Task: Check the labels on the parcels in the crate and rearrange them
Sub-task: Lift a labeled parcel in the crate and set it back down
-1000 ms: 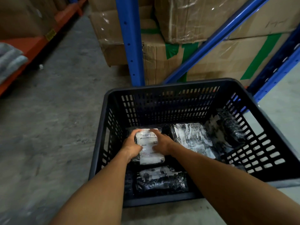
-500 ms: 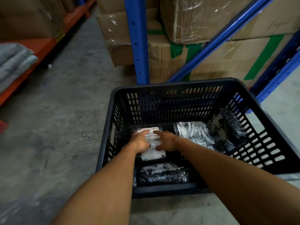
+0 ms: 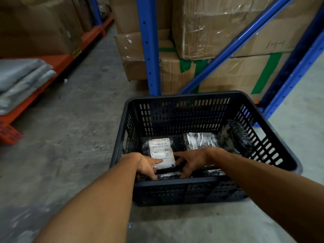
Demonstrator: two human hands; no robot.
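Observation:
A black slotted crate (image 3: 184, 96) stands on the concrete floor with several black-wrapped parcels inside. One parcel with a white label (image 3: 162, 151) lies flat at the crate's left, label up. My left hand (image 3: 145, 164) sits at its near left corner, thumb on the label's edge, fingers pointing down. My right hand (image 3: 192, 161) is at its near right corner with fingers spread. Both hands' fingertips touch a parcel by the near wall (image 3: 169, 175), mostly hidden under them. Another parcel (image 3: 199, 141) lies in the middle, and one (image 3: 236, 135) leans on the right wall.
Blue rack uprights (image 3: 150, 50) and taped cardboard boxes (image 3: 219, 28) stand right behind the crate. An orange shelf beam (image 3: 57, 67) with folded grey bags (image 3: 21, 78) runs along the left. Concrete floor (image 3: 78, 128) lies between them.
The labelled parcel, held by both hands a second ago, now lies flat. Both hands have slid back toward the near wall. The view has shifted so the crate sits further right.

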